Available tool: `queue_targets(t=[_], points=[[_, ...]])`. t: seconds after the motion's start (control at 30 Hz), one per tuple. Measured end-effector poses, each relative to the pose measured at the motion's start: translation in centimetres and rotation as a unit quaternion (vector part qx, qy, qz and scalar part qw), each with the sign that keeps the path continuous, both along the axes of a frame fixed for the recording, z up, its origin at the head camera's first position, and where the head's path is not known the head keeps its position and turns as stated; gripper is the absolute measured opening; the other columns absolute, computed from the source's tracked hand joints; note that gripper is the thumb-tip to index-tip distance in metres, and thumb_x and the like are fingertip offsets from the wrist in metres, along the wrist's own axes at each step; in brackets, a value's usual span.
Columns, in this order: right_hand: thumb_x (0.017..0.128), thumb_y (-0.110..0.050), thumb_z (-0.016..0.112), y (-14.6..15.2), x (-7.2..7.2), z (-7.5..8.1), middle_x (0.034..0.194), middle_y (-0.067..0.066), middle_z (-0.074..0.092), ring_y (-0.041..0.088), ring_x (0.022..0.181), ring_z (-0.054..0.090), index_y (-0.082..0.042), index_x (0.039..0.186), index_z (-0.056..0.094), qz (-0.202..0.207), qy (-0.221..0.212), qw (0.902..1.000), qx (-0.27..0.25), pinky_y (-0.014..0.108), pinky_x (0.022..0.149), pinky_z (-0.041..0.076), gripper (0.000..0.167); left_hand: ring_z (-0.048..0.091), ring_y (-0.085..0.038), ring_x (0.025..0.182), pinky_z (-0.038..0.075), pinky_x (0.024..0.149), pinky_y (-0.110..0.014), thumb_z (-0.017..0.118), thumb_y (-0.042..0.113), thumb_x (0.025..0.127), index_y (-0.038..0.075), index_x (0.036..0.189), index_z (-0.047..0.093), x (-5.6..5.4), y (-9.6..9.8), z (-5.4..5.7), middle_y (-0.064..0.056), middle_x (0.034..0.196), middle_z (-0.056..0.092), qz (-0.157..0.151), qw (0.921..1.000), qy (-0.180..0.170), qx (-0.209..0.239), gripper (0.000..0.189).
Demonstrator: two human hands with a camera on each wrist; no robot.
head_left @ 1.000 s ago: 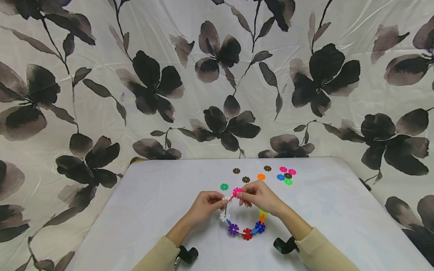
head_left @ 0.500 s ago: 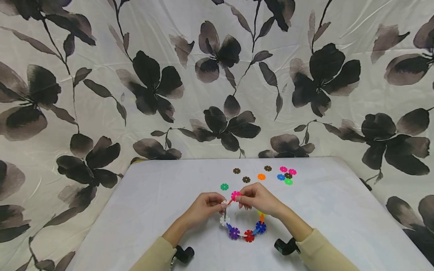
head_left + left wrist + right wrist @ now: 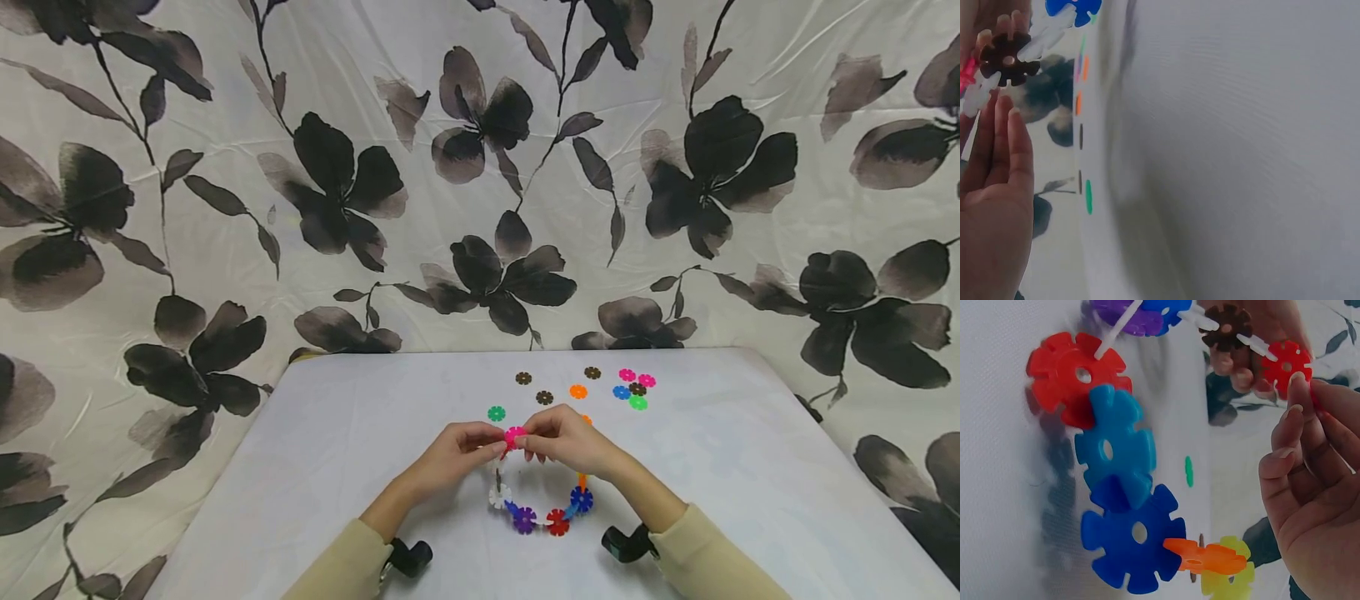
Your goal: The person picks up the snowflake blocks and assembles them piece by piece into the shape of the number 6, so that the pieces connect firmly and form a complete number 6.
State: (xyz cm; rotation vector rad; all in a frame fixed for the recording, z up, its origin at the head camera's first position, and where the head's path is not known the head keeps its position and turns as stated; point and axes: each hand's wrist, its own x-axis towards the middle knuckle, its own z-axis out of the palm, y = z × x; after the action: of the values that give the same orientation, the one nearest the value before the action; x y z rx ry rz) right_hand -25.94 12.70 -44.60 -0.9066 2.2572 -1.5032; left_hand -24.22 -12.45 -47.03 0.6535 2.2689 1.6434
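Note:
A chain of notched plastic snowflake discs curves in a ring between my two hands. My left hand (image 3: 453, 458) pinches the chain's far left end, its fingertips partly hiding the discs there. Opposite it, my right hand (image 3: 573, 437) pinches a pink disc (image 3: 514, 437), fingertips close to the left hand's. In the left wrist view a brown disc (image 3: 1010, 59) with white discs slotted in lies by the left fingers. Down the near side hang a purple disc (image 3: 524, 521), a red disc (image 3: 557, 522) and a blue disc (image 3: 581, 500). Orange (image 3: 1207, 556) and yellow discs (image 3: 1229, 575) follow in the right wrist view.
Loose discs lie on the white table (image 3: 315, 467) beyond the hands: a green disc (image 3: 497, 413), an orange disc (image 3: 577, 392), brown ones and a cluster with a blue disc (image 3: 621, 392) at the back right. A floral cloth (image 3: 480, 167) hangs behind.
My right hand has brought the pink disc left and slightly down, up to the left fingertips. The lower part of the chain has swung slightly right and toward me.

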Motion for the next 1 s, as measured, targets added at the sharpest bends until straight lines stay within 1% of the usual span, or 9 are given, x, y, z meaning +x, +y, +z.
queue_targets(t=[0.07,0.13,0.27,0.37,0.43,0.5,0.73,0.87,1.0], points=[[0.101,-0.019,0.067,-0.2,0.0,-0.2,0.081,0.014,0.070,0.036,0.071,0.059,-0.003,0.100,0.076,0.003,0.000,1.0000,0.001,0.024,0.060,0.049,0.018,0.069,-0.018,0.105,0.055,0.095,-0.033,0.068,0.032,0.100,0.013,0.123,0.072,0.0,0.2,0.1,-0.002,0.114,0.074,0.005,0.9999,0.005,0.010,0.030],[0.102,-0.018,0.066,-0.3,0.0,-0.3,0.081,0.012,0.070,0.036,0.071,0.059,-0.002,0.100,0.076,0.005,0.002,1.0000,0.004,0.024,0.060,0.049,0.019,0.069,-0.017,0.100,0.056,0.092,-0.034,0.068,0.029,0.100,0.012,0.119,0.073,-0.1,0.3,0.1,-0.003,0.110,0.074,0.010,0.9997,0.008,0.019,0.026],[0.102,-0.020,0.065,-0.4,0.0,-0.5,0.081,0.009,0.071,0.029,0.070,0.061,-0.005,0.099,0.077,0.006,0.019,0.9997,0.017,0.027,0.062,0.052,0.019,0.069,-0.017,0.093,0.057,0.087,-0.033,0.069,0.024,0.100,0.010,0.113,0.074,-0.2,0.5,0.1,-0.004,0.104,0.074,0.017,0.9994,0.010,0.028,0.019],[0.103,-0.023,0.064,0.2,-0.1,-0.3,0.082,0.013,0.071,0.034,0.070,0.062,-0.009,0.098,0.077,-0.004,0.036,0.9991,0.024,0.029,0.064,0.053,0.020,0.069,-0.016,0.091,0.057,0.085,-0.030,0.069,0.020,0.100,0.008,0.110,0.074,-0.2,0.4,-0.1,-0.005,0.101,0.075,0.024,0.9991,0.010,0.033,0.017],[0.104,-0.025,0.063,1.0,-0.3,0.0,0.083,0.016,0.071,0.037,0.071,0.063,-0.011,0.097,0.076,-0.016,0.046,0.9983,0.030,0.029,0.064,0.053,0.020,0.069,-0.016,0.091,0.057,0.086,-0.028,0.069,0.020,0.099,0.007,0.109,0.074,-0.1,0.3,-0.2,-0.005,0.100,0.075,0.029,0.9990,0.010,0.033,0.017],[0.104,-0.026,0.062,2.0,-0.5,0.3,0.084,0.017,0.071,0.036,0.070,0.063,-0.013,0.097,0.076,-0.030,0.057,0.9972,0.038,0.027,0.063,0.053,0.020,0.069,-0.016,0.092,0.056,0.087,-0.027,0.070,0.019,0.099,0.006,0.109,0.074,-0.1,0.1,-0.3,-0.005,0.100,0.075,0.031,0.9989,0.007,0.034,0.016],[0.104,-0.023,0.062,5.8,-1.3,1.3,0.082,0.009,0.071,0.038,0.072,0.063,-0.010,0.098,0.075,-0.079,0.076,0.9923,0.058,0.031,0.063,0.054,0.020,0.070,-0.018,0.094,0.057,0.091,-0.032,0.069,0.018,0.100,0.005,0.109,0.073,-0.1,-0.4,-0.5,-0.008,0.101,0.075,0.024,0.9987,-0.003,0.044,0.017],[0.103,-0.021,0.064,8.0,-1.9,1.5,0.083,0.010,0.070,0.032,0.070,0.063,-0.007,0.100,0.074,-0.121,0.073,0.9876,0.068,0.031,0.064,0.053,0.018,0.070,-0.017,0.094,0.057,0.092,-0.035,0.069,0.018,0.100,0.004,0.109,0.073,-0.2,-0.5,-0.7,-0.007,0.100,0.075,0.020,0.9989,-0.001,0.042,0.017],[0.102,-0.020,0.065,10.5,-3.1,1.4,0.087,0.016,0.071,0.034,0.072,0.063,-0.003,0.104,0.073,-0.175,0.068,0.9788,0.082,0.028,0.062,0.051,0.019,0.070,-0.015,0.092,0.058,0.091,-0.034,0.069,0.017,0.100,0.002,0.110,0.073,-0.3,-0.5,-0.8,-0.008,0.100,0.075,0.017,0.9991,0.007,0.039,0.019]])
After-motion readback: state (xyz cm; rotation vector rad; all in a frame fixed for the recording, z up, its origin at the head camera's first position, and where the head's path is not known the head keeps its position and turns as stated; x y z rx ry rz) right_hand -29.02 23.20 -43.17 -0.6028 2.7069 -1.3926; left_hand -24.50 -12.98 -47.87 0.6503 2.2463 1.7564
